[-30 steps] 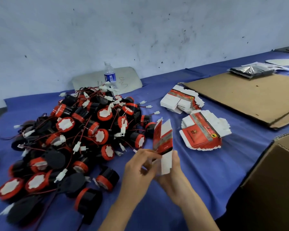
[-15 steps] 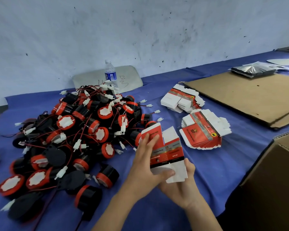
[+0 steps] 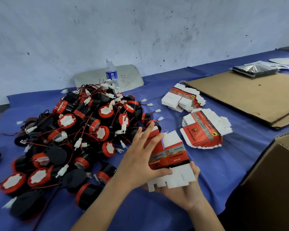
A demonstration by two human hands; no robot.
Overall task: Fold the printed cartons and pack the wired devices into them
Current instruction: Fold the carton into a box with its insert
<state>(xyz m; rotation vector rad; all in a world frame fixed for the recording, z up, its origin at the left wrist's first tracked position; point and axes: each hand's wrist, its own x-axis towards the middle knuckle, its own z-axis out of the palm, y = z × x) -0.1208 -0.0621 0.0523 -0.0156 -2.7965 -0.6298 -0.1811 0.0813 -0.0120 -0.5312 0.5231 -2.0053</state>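
I hold one printed red-and-white carton [image 3: 175, 155] just above the blue cloth, partly opened, with two printed panels facing me and white flaps at top and bottom. My left hand [image 3: 140, 157] lies over its left panel with fingers spread straight and the thumb pressed across the lower edge. My right hand [image 3: 182, 195] cradles the carton from below, a fingertip curled up round its right edge. A big pile of black-and-red wired devices [image 3: 83, 130] with white connectors lies to the left, touching nothing I hold.
Two fanned stacks of flat cartons lie right of the pile, a near stack [image 3: 205, 132] and a far stack [image 3: 182, 100]. A water bottle [image 3: 111, 74] stands behind the pile. Flat cardboard sheets [image 3: 249, 97] lie at the back right, an open cardboard box [image 3: 274, 180] at the near right.
The carton has turned from edge-on and flat to facing me and partly opened. My left hand has slid over its left panel and my right hand has moved under it.
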